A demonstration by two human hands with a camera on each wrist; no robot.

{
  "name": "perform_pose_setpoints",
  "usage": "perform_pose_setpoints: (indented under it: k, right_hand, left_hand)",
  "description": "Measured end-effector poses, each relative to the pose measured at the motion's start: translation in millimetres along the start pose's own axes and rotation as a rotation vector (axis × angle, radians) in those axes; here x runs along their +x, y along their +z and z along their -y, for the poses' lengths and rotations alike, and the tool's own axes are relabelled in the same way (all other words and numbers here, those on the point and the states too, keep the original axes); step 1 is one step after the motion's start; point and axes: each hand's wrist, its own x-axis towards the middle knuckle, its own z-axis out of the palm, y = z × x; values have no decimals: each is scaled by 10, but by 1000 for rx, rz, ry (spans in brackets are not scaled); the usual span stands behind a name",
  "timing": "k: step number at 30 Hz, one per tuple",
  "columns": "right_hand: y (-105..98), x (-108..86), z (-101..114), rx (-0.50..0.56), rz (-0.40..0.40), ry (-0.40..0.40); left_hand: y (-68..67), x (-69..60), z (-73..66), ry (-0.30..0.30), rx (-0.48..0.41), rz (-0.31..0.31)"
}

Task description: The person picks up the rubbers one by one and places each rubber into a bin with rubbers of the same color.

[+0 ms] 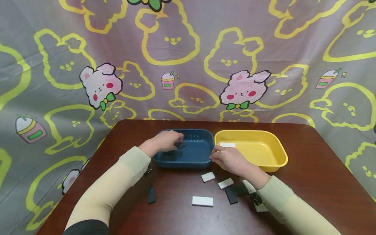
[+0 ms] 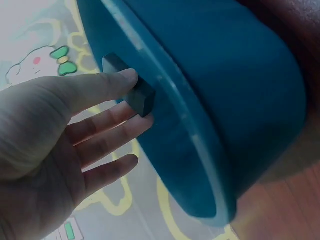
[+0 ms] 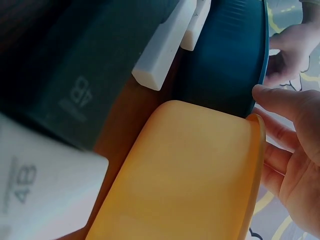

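Observation:
Over the blue tray (image 1: pixel 183 162), my left hand (image 1: pixel 166 140) pinches a dark block (image 1: pixel 180 144) between thumb and fingertips. The left wrist view shows this block (image 2: pixel 127 85) inside the tray's rim (image 2: pixel 175 95), with the lower fingers of the left hand (image 2: pixel 75 125) spread loosely. My right hand (image 1: pixel 230 159) is where the blue and yellow trays meet. In the right wrist view, the thumb of the right hand (image 3: pixel 295 135) is at the blue rim and its fingers are behind the yellow rim (image 3: pixel 257 145); no block shows in it.
A white block (image 1: pixel 227 145) lies in the yellow tray (image 1: pixel 280 156). In front of the trays are white blocks (image 1: pixel 202 201) (image 1: pixel 208 177) (image 1: pixel 225 183) and dark blocks (image 1: pixel 151 195) (image 1: pixel 231 195). More blocks lie partly under my right forearm. A patterned curtain (image 1: pixel 188 65) hangs behind the table (image 1: pixel 176 215).

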Motion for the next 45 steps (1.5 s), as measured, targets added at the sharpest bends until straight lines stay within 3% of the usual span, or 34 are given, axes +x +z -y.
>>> perform_pose_setpoints:
  k: [6, 16, 22, 29, 37, 45]
  right_hand:
    - [1, 0, -12, 5, 3, 12]
    - [12, 11, -14, 18, 8, 7]
    - [18, 12, -11, 23, 3, 2]
    - [30, 6, -6, 24, 2, -4]
    - [34, 3, -7, 20, 0, -7]
    - [23, -4, -8, 20, 0, 0]
  left_hand:
    - [28, 155, -31, -12, 21, 58]
    - [154, 287, -49, -29, 67, 124]
    - [211, 307, -52, -15, 53, 137]
    - [250, 327, -46, -21, 97, 154]
    - [266, 327, -38, -35, 65, 146]
    - [281, 334, -75, -35, 111, 145]
